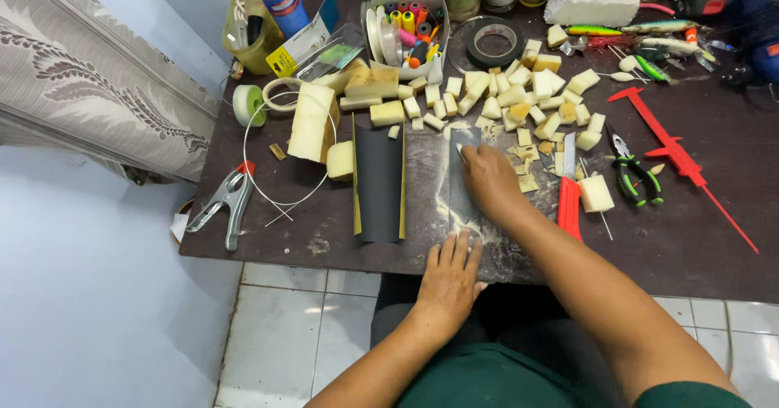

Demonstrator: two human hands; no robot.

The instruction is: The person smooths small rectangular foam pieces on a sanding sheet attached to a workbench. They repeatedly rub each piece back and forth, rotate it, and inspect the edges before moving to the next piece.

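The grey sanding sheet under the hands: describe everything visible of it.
The grey sanding sheet lies flat on the dark table, right of a black sheet. It is rectangular, dull grey, dusted with pale powder and crumbs. The left hand presses its near edge; the right hand rests on its upper part, its grip closed on something too small to tell.

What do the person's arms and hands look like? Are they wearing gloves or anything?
No gloves. Both the left hand and the right hand are bare, and no rings, watch or bracelets show. The forearms are bare too. A dark green sleeve shows at the bottom edge on the right arm, the same green as the top over the body.
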